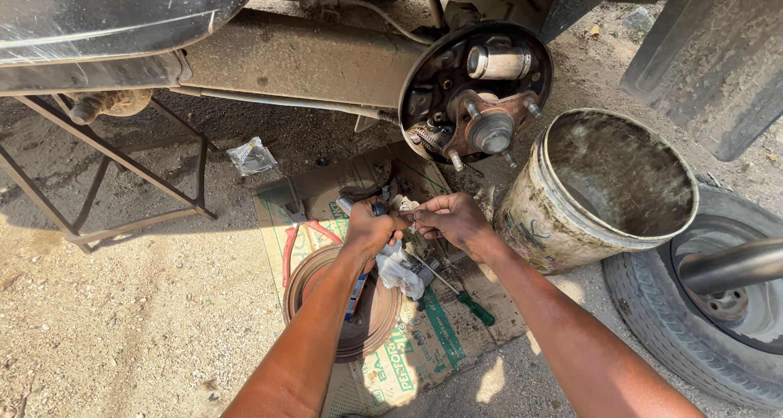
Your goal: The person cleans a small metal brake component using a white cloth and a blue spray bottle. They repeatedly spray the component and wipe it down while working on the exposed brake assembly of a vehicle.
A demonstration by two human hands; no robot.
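Observation:
My left hand [371, 232] grips a small tube or part together with a dirty white rag [400, 271] that hangs below it. Close beside it, my right hand [451, 220] pinches a small pale piece at the fingertips, touching what the left hand holds. Both hands hover over a flattened cardboard sheet [424, 345] on the dirt ground. Under my left forearm lies a rusty brake drum [375, 320]. Beyond the hands, the vehicle's open brake backing plate with wheel hub [481, 92] and studs is exposed.
Red-handled pliers [298, 243] and a green-handled screwdriver [461, 296] lie on the cardboard. A dirty empty bucket [603, 181] stands to the right, next to a wheel and tyre [718, 320] lying flat. A metal stand [122, 181] supports the vehicle at left. A small plastic bag [251, 155] lies on the ground.

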